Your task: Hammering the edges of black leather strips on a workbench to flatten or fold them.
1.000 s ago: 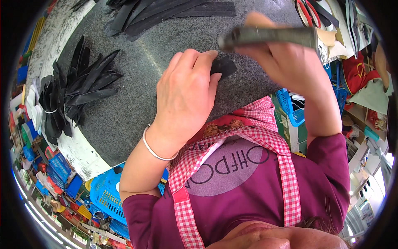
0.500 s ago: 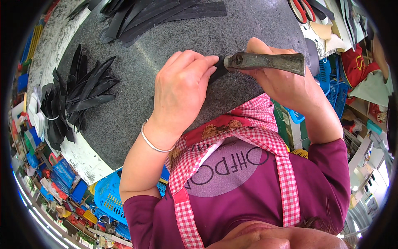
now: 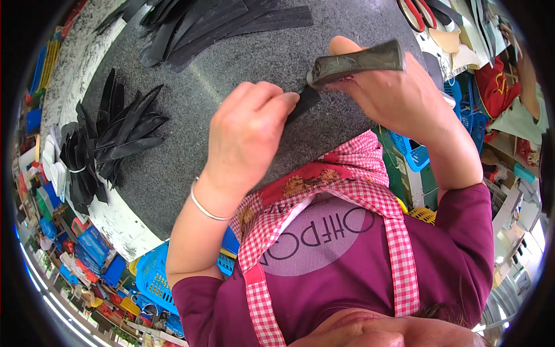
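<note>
My left hand (image 3: 245,133) is closed, thumb and fingertips pinching a narrow black strip (image 3: 304,104), perhaps leather, on the dark stone slab (image 3: 196,121). Much of the strip is hidden under that hand. My right hand (image 3: 399,98) grips a hammer (image 3: 361,62) whose metal head covers part of the fingers; its handle is mostly out of sight. The small face of the head is at the strip's far end, and whether it touches I cannot tell.
Black strips (image 3: 225,29) lie fanned at the slab's far side. A tied bunch of pointed black pieces (image 3: 110,136) sits at the left. Red-handled scissors (image 3: 417,14) rest at the far right. Blue baskets (image 3: 156,277) stand below the slab's edge.
The hammer head has shifted left and tilted, its broad end now higher in the picture. My left hand has moved slightly left and nearer to me, still pinching the strip.
</note>
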{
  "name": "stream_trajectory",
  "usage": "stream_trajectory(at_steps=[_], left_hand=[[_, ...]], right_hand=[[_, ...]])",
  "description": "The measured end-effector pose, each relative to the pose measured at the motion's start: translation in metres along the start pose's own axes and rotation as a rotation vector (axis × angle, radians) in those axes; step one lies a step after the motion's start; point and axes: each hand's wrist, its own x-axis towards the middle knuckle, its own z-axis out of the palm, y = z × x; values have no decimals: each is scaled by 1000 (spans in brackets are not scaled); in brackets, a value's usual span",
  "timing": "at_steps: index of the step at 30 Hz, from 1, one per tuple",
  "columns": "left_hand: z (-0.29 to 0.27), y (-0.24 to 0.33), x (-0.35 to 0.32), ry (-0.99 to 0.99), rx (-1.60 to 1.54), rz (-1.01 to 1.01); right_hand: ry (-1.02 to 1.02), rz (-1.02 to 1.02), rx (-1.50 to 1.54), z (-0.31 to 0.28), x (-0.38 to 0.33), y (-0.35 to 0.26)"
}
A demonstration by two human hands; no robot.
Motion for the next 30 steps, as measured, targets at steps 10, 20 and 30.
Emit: stream_trajectory(at_steps=[10,20,30], left_hand=[[-11,-1,-20,48,113,17],[-29,-8,-50,49,43,-66],[-27,0,-63,63,159,-66]], right_hand=[[21,-82,61,13,-4,-25],[-57,-105,-4,8,15,-40],[-111,-135,224,16,18,-58]])
